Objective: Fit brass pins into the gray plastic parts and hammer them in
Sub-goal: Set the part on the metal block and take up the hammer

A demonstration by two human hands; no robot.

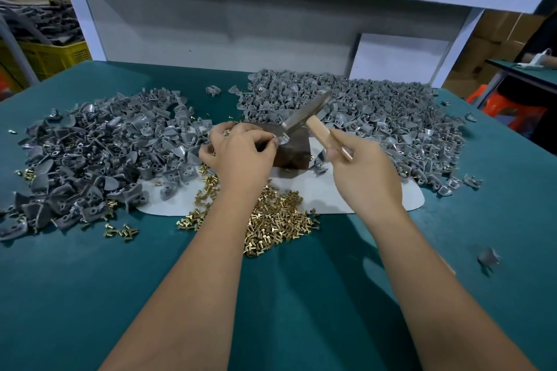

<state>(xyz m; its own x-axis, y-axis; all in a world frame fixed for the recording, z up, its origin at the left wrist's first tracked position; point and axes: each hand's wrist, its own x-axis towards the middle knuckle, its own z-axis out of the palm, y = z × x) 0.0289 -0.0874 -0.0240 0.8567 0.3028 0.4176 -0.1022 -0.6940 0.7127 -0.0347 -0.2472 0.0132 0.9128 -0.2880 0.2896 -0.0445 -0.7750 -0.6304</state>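
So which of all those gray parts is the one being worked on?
The single gray part on the dark block, pinched by the left hand under the hammer in the right hand; the others lie in heaps.

The table (90,295) wears a plain deep teal cover. Two heaps of plastic parts, the left heap (90,153) and the right heap (376,117), are matte gray, darker on the left. The pins (277,223) shine brass-yellow. A white mat (331,199) lies under a dark brown block (289,150). The hammer (316,120) has a pale wooden handle and a head that looks steel-gray, though blurred. A crate (51,57) is yellow, the stool (506,105) orange.
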